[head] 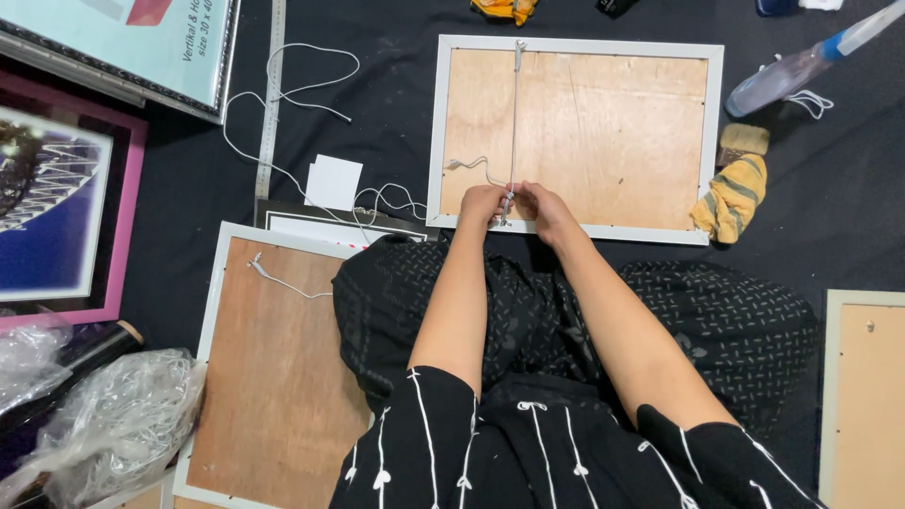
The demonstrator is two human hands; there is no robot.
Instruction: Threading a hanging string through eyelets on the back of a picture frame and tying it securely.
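The white picture frame [576,45] lies face down on the black floor cloth [830,226], its plywood back up, right in front of the seated person's knees. A white cord [514,113] runs taut down the back from a fastening at the top edge to the bottom edge, with a loose tail curling off to the left. Both hands meet at that bottom edge: the left hand [483,205] and the right hand [545,209] have their fingers drawn together, pinching the cord's lower end between them. Just right of the frame sits a yellow striped rag [733,196], with a spray bottle [801,66] beyond it toward the cloth's far right corner. To the left lie a white card [334,182], more slack cord and a metal ruler [273,104]. A second face-down frame [273,377] rests by the person's left knee, with crumpled plastic wrap [113,424] at the near left corner.
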